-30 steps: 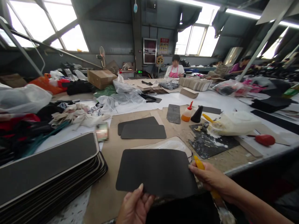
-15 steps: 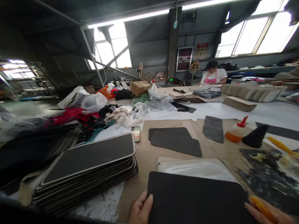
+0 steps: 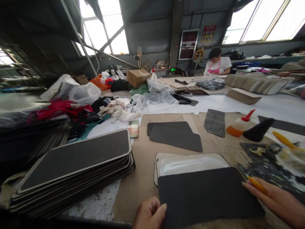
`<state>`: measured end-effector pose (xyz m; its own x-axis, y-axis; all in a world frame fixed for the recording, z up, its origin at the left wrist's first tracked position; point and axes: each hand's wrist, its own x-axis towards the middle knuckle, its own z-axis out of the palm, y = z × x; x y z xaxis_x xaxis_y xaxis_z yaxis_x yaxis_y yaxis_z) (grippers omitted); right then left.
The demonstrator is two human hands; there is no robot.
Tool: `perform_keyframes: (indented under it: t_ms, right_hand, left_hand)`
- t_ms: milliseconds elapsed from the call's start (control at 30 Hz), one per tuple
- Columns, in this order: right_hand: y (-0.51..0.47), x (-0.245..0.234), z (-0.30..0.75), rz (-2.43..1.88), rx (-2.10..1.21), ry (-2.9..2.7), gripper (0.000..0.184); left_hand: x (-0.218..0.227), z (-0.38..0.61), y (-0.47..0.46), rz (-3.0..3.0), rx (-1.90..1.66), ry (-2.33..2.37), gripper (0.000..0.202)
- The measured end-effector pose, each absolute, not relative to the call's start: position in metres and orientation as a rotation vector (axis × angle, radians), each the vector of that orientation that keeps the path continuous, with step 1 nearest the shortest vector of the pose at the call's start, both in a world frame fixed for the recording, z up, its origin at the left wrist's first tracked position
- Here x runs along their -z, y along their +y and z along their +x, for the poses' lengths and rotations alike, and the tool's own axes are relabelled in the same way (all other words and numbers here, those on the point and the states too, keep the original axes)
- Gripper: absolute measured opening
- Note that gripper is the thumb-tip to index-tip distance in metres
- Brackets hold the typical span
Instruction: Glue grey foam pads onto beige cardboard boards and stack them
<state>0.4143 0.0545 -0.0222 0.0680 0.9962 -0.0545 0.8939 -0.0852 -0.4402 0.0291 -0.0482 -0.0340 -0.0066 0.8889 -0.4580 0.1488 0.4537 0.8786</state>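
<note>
My left hand [image 3: 150, 212] pinches the left edge of a dark grey panel [image 3: 207, 197] with rounded corners. At its right edge are the fingers of my right hand [image 3: 270, 194], which also grips a yellow-handled tool [image 3: 257, 184]; the tool's working end cannot be made out. The grey panel overlaps the near part of a pale, dark-edged panel [image 3: 190, 163] streaked with white paste. Whether the two touch cannot be told. Beyond them, two more grey pieces [image 3: 176, 138] lie overlapping on brown paper [image 3: 143, 178].
Left stands a stack of pale-edged grey panels [image 3: 81, 159], with a phone [image 3: 133, 128] behind it. At right are a red-tipped glue bottle [image 3: 238, 125], a black cone [image 3: 258, 130], a smeared dark board [image 3: 259, 159] and a yellow brush handle [image 3: 283, 140]. A person [image 3: 218, 63] sits across the table.
The grey panel has shifted slightly right relative to the pasted panel, with both hands still at its edges. The view has tilted downward, so more of my right hand shows.
</note>
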Motion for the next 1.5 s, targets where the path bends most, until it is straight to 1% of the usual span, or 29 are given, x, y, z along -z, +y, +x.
perform_keyframes:
  t_ms: [67,167,300,433,567,733,1033,1333,1500]
  right_hand:
    - [0.055,-0.003,0.396,-2.068,-0.628,-1.939,0.031]
    - [0.066,-0.019,0.384,-2.109,-0.616,-1.999,0.026]
    - [0.088,-0.008,0.387,-2.107,-0.457,-2.128,0.024]
    - [0.099,-0.002,0.385,-2.184,-0.360,-2.294,0.024]
    - [0.097,-0.012,0.370,-2.309,-0.350,-2.347,0.025]
    - [0.097,-0.018,0.362,-2.344,-0.398,-2.331,0.026]
    - [0.096,-0.018,0.360,-2.355,-0.400,-2.294,0.026]
    - [0.097,-0.019,0.357,-2.391,-0.414,-2.263,0.030]
    - [0.096,-0.020,0.353,-2.395,-0.368,-2.289,0.028]
  left_hand:
    - [0.020,0.031,-0.048,0.960,-0.717,1.554,0.043]
    - [0.004,0.030,-0.038,1.074,-0.693,1.642,0.038]
    - [-0.007,0.027,-0.013,1.289,-0.670,1.805,0.035]
    - [-0.009,0.030,0.004,1.405,-0.494,1.876,0.033]
    - [-0.006,0.035,0.007,1.467,-0.331,1.939,0.033]
    - [0.002,0.030,0.007,1.488,-0.185,1.950,0.035]
    - [0.012,0.023,0.005,1.534,-0.177,1.930,0.039]
    - [0.012,0.025,0.009,1.644,-0.149,1.965,0.034]
    - [0.006,0.031,0.010,1.695,-0.187,2.024,0.033]
